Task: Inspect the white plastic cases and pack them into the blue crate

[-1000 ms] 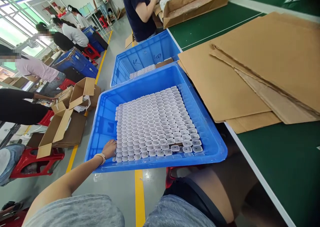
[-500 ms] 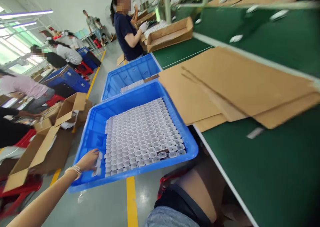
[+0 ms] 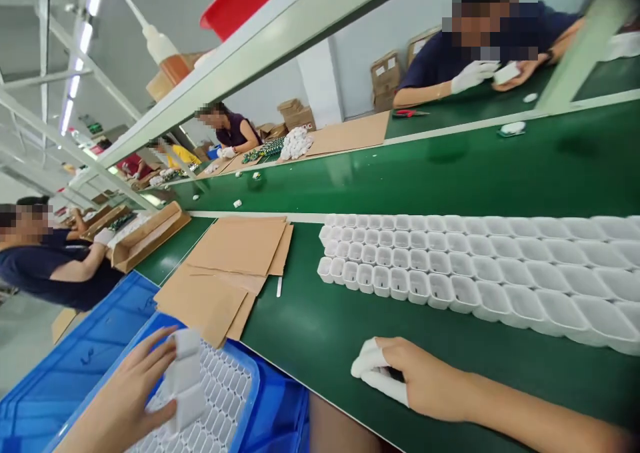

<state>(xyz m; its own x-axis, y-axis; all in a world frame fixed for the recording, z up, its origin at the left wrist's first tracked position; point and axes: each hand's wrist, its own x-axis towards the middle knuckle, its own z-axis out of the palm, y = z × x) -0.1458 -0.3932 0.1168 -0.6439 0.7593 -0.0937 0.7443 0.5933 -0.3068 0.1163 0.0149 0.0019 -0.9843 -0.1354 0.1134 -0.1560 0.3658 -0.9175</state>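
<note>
My left hand (image 3: 133, 390) is closed on a short row of white plastic housings (image 3: 186, 380), thumb on one side and fingers on the other. It holds them over the blue bin (image 3: 255, 366), where many similar white housings (image 3: 227, 376) stand packed in rows. My right hand (image 3: 400, 371), with white covers on its fingertips, rests low over the green table (image 3: 305, 333). Its thumb and fingers come together around a small dark spot that I cannot make out. Beyond it, long rows of open-topped white housings (image 3: 440, 286) stand on the table.
Flat cardboard sheets (image 3: 240, 246) lie on the table's left, overlapping the bin's edge. A green conveyor belt (image 3: 350, 180) runs behind, carrying small white parts. Another blue bin (image 3: 75, 366) stands at left. Co-workers sit across the belt and at the far left.
My left hand has lifted the row of white housings up from inside the blue bin. The view has swung right, bringing my right hand and the housing rows on the table into sight.
</note>
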